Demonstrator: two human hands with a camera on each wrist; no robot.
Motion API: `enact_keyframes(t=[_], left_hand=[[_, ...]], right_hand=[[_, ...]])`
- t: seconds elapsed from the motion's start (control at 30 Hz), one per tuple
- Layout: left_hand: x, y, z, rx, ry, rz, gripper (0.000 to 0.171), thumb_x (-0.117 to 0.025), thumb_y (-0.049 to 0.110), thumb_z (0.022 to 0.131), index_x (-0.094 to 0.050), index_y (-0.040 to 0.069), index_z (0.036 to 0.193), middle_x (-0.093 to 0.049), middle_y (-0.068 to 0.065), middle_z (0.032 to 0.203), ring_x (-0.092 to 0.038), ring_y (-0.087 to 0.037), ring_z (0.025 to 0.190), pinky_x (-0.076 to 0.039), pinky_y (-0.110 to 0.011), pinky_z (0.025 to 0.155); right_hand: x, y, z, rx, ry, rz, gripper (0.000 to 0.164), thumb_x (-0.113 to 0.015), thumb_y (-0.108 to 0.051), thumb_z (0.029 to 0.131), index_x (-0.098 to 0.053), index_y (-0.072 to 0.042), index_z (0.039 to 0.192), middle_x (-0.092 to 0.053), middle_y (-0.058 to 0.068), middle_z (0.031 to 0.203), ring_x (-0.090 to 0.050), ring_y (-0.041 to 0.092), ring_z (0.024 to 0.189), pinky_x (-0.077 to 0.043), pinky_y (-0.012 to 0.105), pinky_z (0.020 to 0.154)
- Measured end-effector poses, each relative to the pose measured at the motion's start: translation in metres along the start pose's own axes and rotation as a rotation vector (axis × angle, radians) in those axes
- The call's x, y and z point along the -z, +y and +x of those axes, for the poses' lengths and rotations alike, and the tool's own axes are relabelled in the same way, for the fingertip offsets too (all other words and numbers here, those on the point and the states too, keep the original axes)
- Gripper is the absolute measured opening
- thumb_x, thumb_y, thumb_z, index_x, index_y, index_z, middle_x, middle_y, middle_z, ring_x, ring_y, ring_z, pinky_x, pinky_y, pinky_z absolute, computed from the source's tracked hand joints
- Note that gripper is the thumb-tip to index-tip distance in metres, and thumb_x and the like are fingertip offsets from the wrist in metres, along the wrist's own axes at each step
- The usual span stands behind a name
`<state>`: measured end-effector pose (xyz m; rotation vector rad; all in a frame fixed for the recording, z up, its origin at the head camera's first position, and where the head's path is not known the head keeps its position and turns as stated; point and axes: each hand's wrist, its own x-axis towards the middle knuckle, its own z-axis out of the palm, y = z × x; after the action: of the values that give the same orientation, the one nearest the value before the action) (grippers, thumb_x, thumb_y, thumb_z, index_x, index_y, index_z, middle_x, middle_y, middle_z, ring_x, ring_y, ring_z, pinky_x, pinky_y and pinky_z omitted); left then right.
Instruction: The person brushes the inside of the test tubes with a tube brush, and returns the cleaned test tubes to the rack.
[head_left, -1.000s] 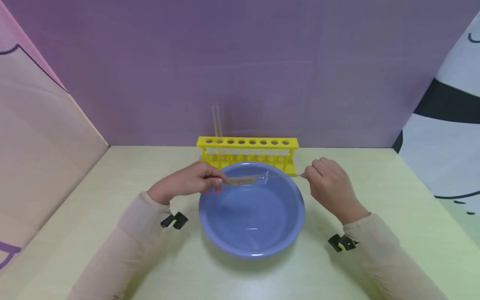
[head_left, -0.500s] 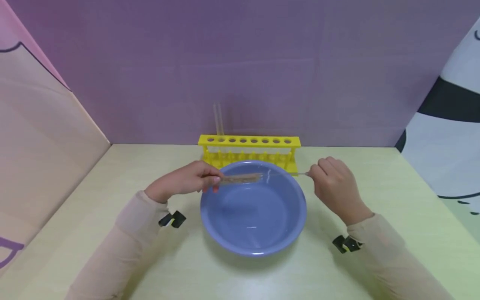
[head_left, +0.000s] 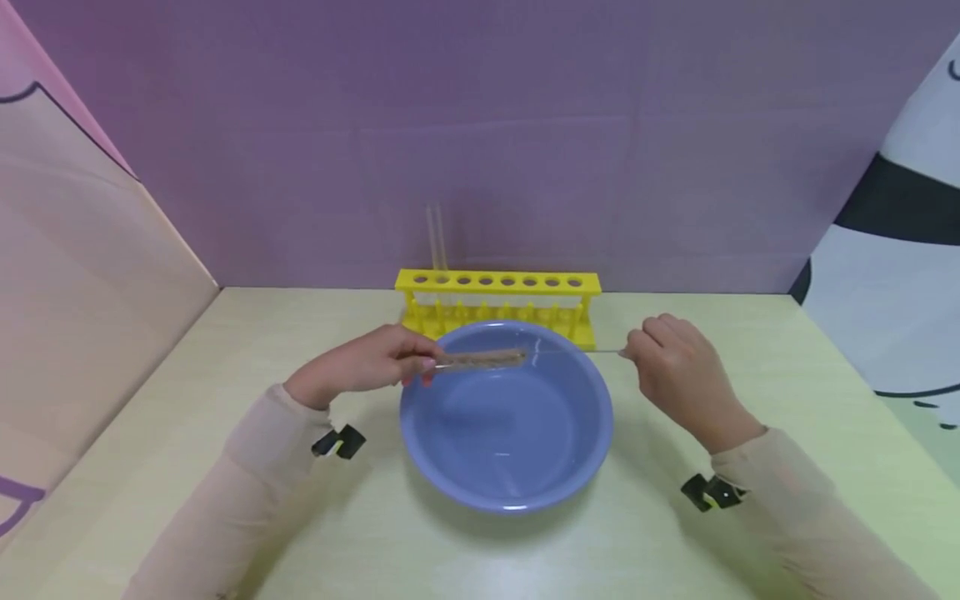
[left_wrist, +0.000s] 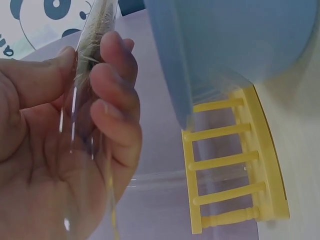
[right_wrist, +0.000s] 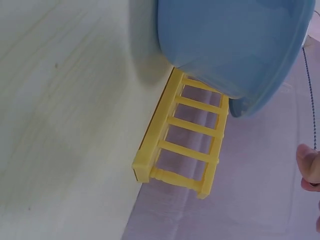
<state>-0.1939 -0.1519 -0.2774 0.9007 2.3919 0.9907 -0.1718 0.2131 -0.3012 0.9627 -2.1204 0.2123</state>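
My left hand (head_left: pixel 367 362) grips a clear glass test tube (left_wrist: pixel 74 112) between thumb and fingers, lying nearly level over the far part of the blue basin (head_left: pixel 504 505). Inside the tube sit the tan bristles of a test tube brush (head_left: pixel 486 359), near its mouth. My right hand (head_left: pixel 681 379), fingers curled, pinches the end of the brush's thin wire handle (right_wrist: pixel 311 95) to the right of the basin. The twisted wire runs straight across from the tube to that hand. In the left wrist view, fingers partly cover the tube.
Behind the basin stands a yellow test tube rack (head_left: pixel 497 283). Another clear test tube (head_left: pixel 437 237) stands upright in it, toward its left end. A purple backdrop (head_left: pixel 495 142) rises behind the pale wooden table (head_left: pixel 292 333).
My right hand has moved to the right, drawing the brush's bristles toward the tube's mouth. The left hand has shifted slightly left with the tube.
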Motion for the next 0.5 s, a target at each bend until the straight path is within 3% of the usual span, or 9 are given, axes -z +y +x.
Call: enact_keyframes(t=[0.1,0.2,0.5], left_hand=[[0.0002,-0.0025,-0.0005,-0.048,0.013,0.039,0.022,-0.048,0.009,0.098,-0.064,0.000,0.110,-0.064,-0.002,0.081,-0.051,-0.016,0.066,-0.044,-0.028,0.061],[0.0003,-0.0042,-0.0011,-0.055,0.030,0.064,0.022,-0.051,0.008,0.097,-0.064,0.000,0.112,-0.065,-0.001,0.082,-0.052,-0.017,0.068,-0.046,-0.029,0.063],[-0.0027,-0.0057,-0.0047,-0.017,0.101,0.097,0.031,-0.060,0.008,0.092,-0.062,0.000,0.122,-0.069,-0.012,0.101,-0.048,-0.013,0.064,-0.041,-0.024,0.056]], right_hand=[[0.0026,-0.0001,0.0008,-0.011,-0.029,0.006,0.027,-0.072,0.008,0.068,-0.048,-0.003,0.064,-0.039,0.004,0.059,-0.038,0.021,0.055,-0.033,0.031,0.050],[0.0046,0.0003,0.0016,-0.019,-0.048,0.020,0.029,-0.074,0.010,0.066,-0.049,-0.004,0.064,-0.040,0.003,0.059,-0.039,0.020,0.055,-0.034,0.031,0.050],[0.0098,0.0040,0.0004,-0.034,-0.106,0.042,0.032,-0.075,0.010,0.065,-0.048,-0.007,0.064,-0.041,0.001,0.060,-0.041,0.019,0.058,-0.037,0.033,0.053]])
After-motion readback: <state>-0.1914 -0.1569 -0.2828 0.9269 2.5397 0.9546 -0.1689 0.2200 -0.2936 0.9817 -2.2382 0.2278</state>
